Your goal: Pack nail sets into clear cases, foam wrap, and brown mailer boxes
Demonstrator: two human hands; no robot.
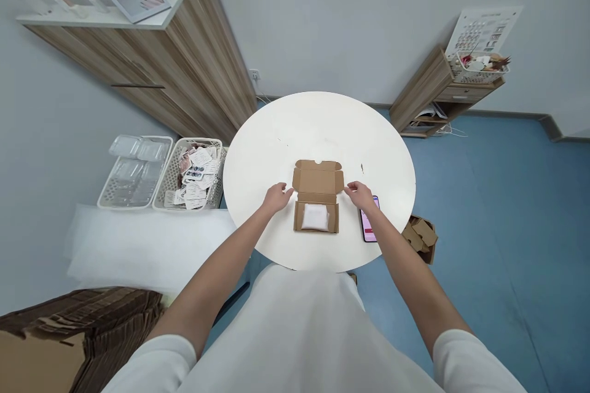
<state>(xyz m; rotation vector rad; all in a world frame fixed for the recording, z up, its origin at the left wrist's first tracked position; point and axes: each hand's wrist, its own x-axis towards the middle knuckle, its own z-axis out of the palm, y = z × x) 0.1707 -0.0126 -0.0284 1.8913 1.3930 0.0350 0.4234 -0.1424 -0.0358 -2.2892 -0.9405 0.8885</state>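
A small brown cardboard box (318, 182) lies unfolded on the round white table, its lid laid back away from me. Inside its tray sits a white wrapped packet (315, 217). At the lid's left edge is my left hand (278, 196), thumb and forefinger apart, the thumb tip by the cardboard. My right hand (359, 194) is by the lid's right edge, its fingers loosely bent and thumb apart, the tips close to the side flap. Whether either hand touches the box is too small to tell. Partly under my right forearm lies a phone (369, 227) with a lit pink screen.
Left of the round table (318, 123) stand a basket of printed cards (196, 175) and a basket of clear plastic boxes (138, 172). White sheeting (147, 245) and stacked cardboard (115, 338) lie nearer. A carton of cardboard pieces (421, 236) is on the floor at right.
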